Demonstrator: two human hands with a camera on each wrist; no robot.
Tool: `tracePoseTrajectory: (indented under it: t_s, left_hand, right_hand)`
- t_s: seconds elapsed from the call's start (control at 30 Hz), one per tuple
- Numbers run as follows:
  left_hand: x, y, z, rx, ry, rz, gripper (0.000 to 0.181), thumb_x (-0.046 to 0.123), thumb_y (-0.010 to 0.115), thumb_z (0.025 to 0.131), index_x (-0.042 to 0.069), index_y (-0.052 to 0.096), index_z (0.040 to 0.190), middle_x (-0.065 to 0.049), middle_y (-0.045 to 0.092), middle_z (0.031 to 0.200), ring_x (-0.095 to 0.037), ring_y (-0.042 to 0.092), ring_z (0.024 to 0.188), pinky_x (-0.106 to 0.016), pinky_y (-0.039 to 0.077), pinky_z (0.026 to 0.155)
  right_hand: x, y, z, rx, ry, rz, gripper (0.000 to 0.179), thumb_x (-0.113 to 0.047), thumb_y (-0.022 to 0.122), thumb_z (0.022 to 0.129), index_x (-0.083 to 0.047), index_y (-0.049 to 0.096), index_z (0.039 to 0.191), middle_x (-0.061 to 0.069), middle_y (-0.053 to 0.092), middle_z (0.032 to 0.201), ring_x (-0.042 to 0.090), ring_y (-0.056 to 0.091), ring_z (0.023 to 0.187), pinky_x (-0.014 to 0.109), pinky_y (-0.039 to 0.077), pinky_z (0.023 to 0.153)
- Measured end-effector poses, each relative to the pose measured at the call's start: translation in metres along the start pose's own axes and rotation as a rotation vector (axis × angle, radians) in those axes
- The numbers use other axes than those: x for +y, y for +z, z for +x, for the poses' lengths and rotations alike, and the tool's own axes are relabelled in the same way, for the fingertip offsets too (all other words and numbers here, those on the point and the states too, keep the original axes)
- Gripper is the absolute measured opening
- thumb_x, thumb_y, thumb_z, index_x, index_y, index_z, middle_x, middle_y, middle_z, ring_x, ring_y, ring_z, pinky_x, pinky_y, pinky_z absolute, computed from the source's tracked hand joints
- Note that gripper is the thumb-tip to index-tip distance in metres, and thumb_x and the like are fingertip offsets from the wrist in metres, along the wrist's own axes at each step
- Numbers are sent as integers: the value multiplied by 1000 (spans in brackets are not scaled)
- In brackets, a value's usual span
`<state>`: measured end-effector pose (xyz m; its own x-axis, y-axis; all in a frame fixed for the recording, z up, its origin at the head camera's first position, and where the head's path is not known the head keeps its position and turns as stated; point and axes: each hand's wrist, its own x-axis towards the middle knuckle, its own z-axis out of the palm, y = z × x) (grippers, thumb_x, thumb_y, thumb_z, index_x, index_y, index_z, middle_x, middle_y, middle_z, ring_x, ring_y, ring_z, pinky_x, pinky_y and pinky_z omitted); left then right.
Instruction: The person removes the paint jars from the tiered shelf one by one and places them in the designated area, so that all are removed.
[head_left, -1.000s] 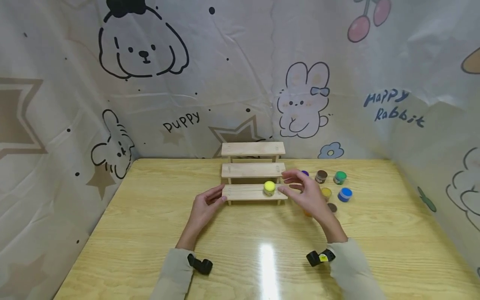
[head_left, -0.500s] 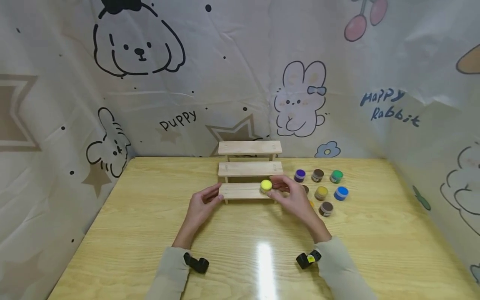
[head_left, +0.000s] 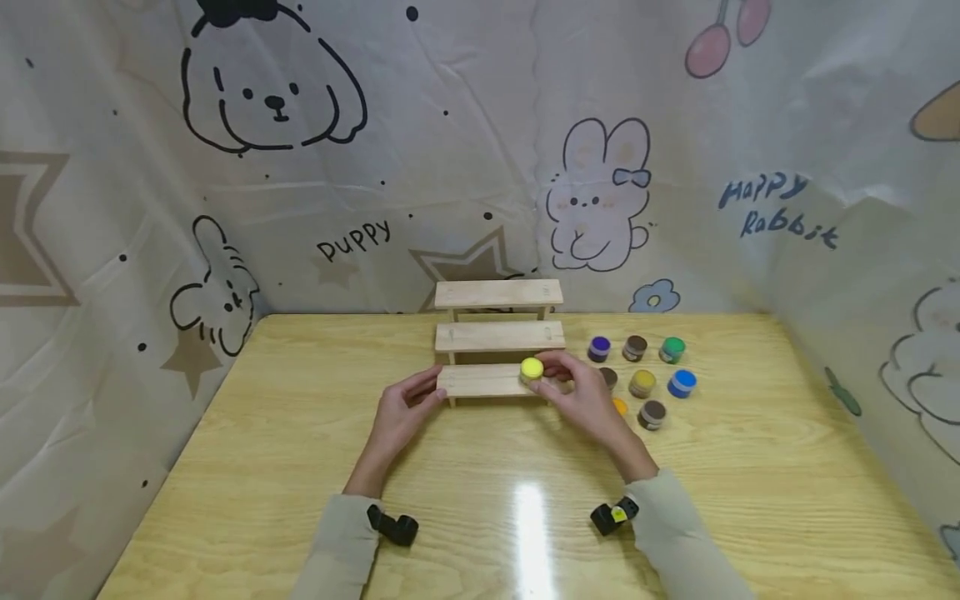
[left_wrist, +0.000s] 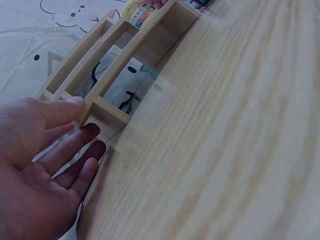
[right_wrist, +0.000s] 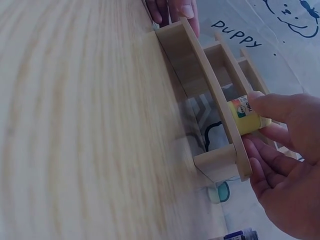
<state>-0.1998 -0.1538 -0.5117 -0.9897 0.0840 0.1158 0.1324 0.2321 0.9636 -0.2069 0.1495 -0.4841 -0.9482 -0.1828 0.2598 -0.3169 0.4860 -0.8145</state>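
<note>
A three-step wooden stand (head_left: 480, 382) stands at the middle back of the table. My left hand (head_left: 399, 417) holds its lowest step by the left end; in the left wrist view the thumb (left_wrist: 70, 107) touches the corner, while the lower fingers hang loose beside it. On the right part of that step stands a small paint jar with a yellow lid (head_left: 532, 369), its printed label showing in the right wrist view. My right hand (head_left: 588, 404) pinches this jar (right_wrist: 243, 116) from the right, between thumb and fingers, and covers the step's right end.
Several small jars stand on the table to the right of the stand, among them a purple one (head_left: 599, 348), a green one (head_left: 672, 349), a blue one (head_left: 682, 383) and a brown one (head_left: 652, 414). A printed curtain (head_left: 375, 183) hangs behind the table.
My right hand has moved left from beside the step's end and closed its fingers on the yellow-lidded paint jar. The left hand stays at the stand's left end. The head view has shifted slightly.
</note>
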Motion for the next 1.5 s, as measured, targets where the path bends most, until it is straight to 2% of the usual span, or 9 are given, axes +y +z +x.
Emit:
tracePoseTrajectory:
  t_s: [0.13,0.37,0.57,0.8,1.03,1.2,1.27,1.37,1.5]
  left_hand:
    - [1,1,1,-3,5,-18,44,8,73,97,2,63,139,-17,65,136,-32,62,124,-26,53,96]
    - [2,1,-2,-1,16,-31,46,6,72,97,-3,61,140,-22,62,139,-37,60,126,-38,53,100]
    - [2,-1,-2,6,-4,-20,44,7,72,97,1,62,140,-18,63,138,-33,62,125,-33,54,98]
    - [2,-2,4,13,8,-24,43,9,73,97,5,65,139,-13,65,137,-29,63,123,-35,54,100]
    - [-1,0,1,8,-8,-44,42,5,72,96,2,65,138,-18,65,135,-32,63,122,-38,53,100]
    - [-2,1,-1,7,-9,-45,44,2,71,97,-3,61,139,-22,63,137,-38,61,124,-47,51,103]
    - [1,1,-2,2,-8,-43,44,1,69,97,-6,59,140,-25,61,137,-40,60,125,-50,50,103]
    - [16,-2,-7,-16,-7,-40,43,-1,68,98,-8,58,139,-27,60,137,-42,59,125,-52,49,104]
    - [32,-4,-12,-20,16,-30,42,-2,67,97,-11,58,138,-29,61,135,-43,60,123,-49,52,101]
  right_hand:
    - [-1,0,0,19,-7,-4,38,-17,83,89,-8,69,124,5,72,108,22,66,98,42,54,90]
    - [-1,0,-1,6,-8,-8,32,-22,82,91,-12,70,120,0,71,105,17,64,95,39,53,89]
    - [-11,-7,-2,-2,5,45,34,-20,82,91,-9,68,120,6,71,110,22,67,101,41,57,93]
    - [-23,-20,-3,16,-37,115,37,-18,82,91,-7,67,123,9,69,115,24,67,106,37,59,92]
    - [-27,-30,-15,34,-90,152,40,-13,81,91,-6,67,128,7,67,118,20,65,106,30,59,89]
    - [-27,-43,-28,41,-105,102,38,-9,80,91,-7,66,126,5,67,116,18,66,105,29,59,89]
    - [-27,-50,-32,55,-110,65,38,-10,80,91,-7,66,126,5,66,116,16,66,103,28,59,88]
    - [-27,-62,-39,76,-105,23,37,-11,79,92,-7,65,126,5,66,118,13,65,103,24,58,88]
    - [-28,-76,-47,93,-108,-17,38,-8,79,91,-6,65,127,6,65,120,6,61,106,15,54,89]
